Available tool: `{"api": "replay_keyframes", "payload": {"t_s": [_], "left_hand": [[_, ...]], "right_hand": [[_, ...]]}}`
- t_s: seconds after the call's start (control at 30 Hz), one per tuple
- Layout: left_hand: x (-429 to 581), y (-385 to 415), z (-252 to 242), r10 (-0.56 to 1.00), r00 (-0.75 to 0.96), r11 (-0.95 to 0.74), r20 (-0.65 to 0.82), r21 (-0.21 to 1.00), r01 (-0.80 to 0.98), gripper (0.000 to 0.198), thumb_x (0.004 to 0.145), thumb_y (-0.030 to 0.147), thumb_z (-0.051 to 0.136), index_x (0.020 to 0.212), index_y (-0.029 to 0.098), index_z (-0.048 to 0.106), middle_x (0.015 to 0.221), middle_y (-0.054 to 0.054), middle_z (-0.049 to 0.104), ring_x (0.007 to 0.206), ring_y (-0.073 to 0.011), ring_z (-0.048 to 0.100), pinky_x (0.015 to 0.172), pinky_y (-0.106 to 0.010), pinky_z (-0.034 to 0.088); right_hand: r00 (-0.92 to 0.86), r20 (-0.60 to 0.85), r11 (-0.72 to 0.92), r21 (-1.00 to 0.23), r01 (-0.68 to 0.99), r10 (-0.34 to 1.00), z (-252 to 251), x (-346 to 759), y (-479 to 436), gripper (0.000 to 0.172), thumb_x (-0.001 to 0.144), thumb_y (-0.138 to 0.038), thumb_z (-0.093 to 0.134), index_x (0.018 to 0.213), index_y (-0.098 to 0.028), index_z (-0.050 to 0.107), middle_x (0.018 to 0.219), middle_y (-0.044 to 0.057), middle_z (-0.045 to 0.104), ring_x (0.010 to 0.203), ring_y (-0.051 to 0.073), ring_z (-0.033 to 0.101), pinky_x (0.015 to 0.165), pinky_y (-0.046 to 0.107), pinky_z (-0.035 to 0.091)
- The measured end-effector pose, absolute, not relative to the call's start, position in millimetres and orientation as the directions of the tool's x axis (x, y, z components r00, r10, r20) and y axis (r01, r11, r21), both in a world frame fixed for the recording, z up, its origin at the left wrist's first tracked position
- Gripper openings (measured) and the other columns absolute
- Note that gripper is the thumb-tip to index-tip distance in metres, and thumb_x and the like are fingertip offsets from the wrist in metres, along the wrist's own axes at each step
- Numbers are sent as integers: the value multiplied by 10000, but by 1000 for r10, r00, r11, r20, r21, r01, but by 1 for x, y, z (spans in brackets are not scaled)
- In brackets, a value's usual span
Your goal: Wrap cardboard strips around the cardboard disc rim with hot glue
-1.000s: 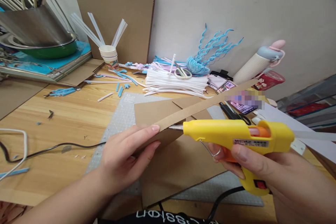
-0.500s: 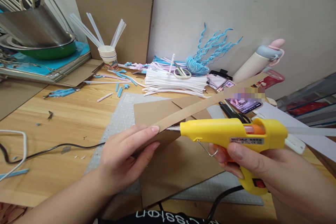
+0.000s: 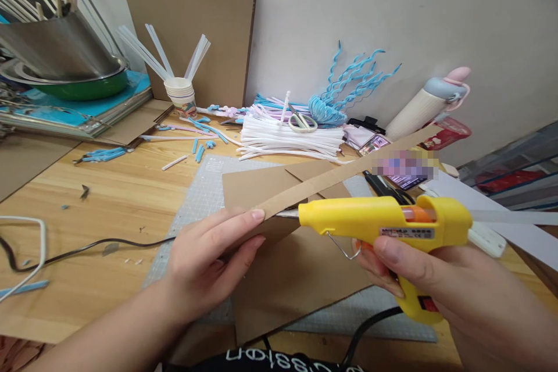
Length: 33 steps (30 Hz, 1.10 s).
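Note:
My left hand [image 3: 209, 267] pinches the near end of a long brown cardboard strip [image 3: 344, 173] that rises slanting to the right above the table. My right hand [image 3: 440, 285] grips a yellow hot glue gun [image 3: 387, 222] with a finger on its orange trigger. The gun's metal nozzle touches the strip's lower edge just right of my left fingertips. A clear glue stick [image 3: 514, 218] sticks out of the gun's back. Under the strip lie larger cardboard pieces [image 3: 288, 279] on a grey cutting mat [image 3: 196, 203].
White strips [image 3: 292, 139] with scissors [image 3: 303, 122] on them lie at the back. Paper cups [image 3: 179, 93] hold glue sticks. Blue curly pieces [image 3: 349, 87], a bottle [image 3: 427, 107], black scissors [image 3: 386, 186], a steel bowl [image 3: 56, 52] and a black cable [image 3: 87, 244] surround the mat.
The glue gun has slid a little to the left along the strip's edge. My left hand and the strip have stayed put.

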State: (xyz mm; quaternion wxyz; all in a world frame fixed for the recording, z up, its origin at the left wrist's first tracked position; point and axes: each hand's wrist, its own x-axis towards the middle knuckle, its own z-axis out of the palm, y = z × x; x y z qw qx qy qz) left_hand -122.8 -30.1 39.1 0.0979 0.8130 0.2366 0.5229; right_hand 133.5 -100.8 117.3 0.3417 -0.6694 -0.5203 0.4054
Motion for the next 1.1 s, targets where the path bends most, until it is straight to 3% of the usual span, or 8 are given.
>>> {"api": "replay_keyframes", "payload": {"t_s": [0.23, 0.4, 0.6, 0.73, 0.9, 1.1], "left_hand": [[-123, -30, 40, 491, 348, -867, 799, 410, 282, 443, 865, 65, 685, 1285, 189, 618, 870, -12, 745, 675, -123, 697, 541, -213, 559], [-123, -30, 39, 488, 345, -869, 802, 408, 280, 476, 858, 55, 686, 1302, 208, 612, 890, -11, 753, 685, -126, 705, 552, -216, 563], [-124, -30, 36, 490, 353, -869, 797, 416, 268, 493, 869, 52, 676, 1326, 220, 597, 862, -1, 733, 662, -114, 680, 522, -206, 545], [-123, -30, 37, 485, 357, -873, 799, 414, 260, 502, 875, 45, 673, 1339, 217, 587, 926, -18, 745, 729, -117, 703, 570, -206, 571], [-124, -29, 39, 486, 357, -872, 798, 413, 264, 515, 883, 59, 673, 1353, 245, 577, 886, 0, 739, 680, -109, 682, 547, -207, 563], [-123, -29, 39, 490, 354, -869, 796, 412, 275, 488, 895, 74, 668, 1343, 246, 583, 886, 0, 742, 685, -107, 690, 547, -196, 570]], "right_hand": [[218, -103, -194, -868, 456, 971, 117, 132, -105, 409, 686, -724, 724, 679, -315, 738, 686, 54, 741, 625, 266, 664, 487, 337, 589], [295, -161, -283, -854, 437, 942, 114, 137, -108, 409, 637, -737, 746, 721, -337, 767, 781, 54, 791, 742, 316, 720, 591, 411, 643], [246, -221, -316, -820, 478, 944, 111, 148, -110, 485, 668, -782, 686, 638, -300, 732, 676, 61, 741, 639, 281, 688, 534, 378, 620], [267, -235, -327, -861, 388, 935, 115, 140, -108, 497, 641, -784, 721, 748, -303, 788, 799, 64, 785, 750, 296, 726, 659, 391, 652], [298, -281, -384, -837, 389, 912, 114, 138, -111, 582, 624, -840, 686, 765, -287, 800, 590, 40, 662, 584, 252, 636, 521, 360, 610], [183, -344, -389, -826, 407, 921, 111, 148, -109, 619, 679, -847, 637, 780, -251, 767, 691, 65, 684, 638, 235, 630, 548, 341, 589]]}}
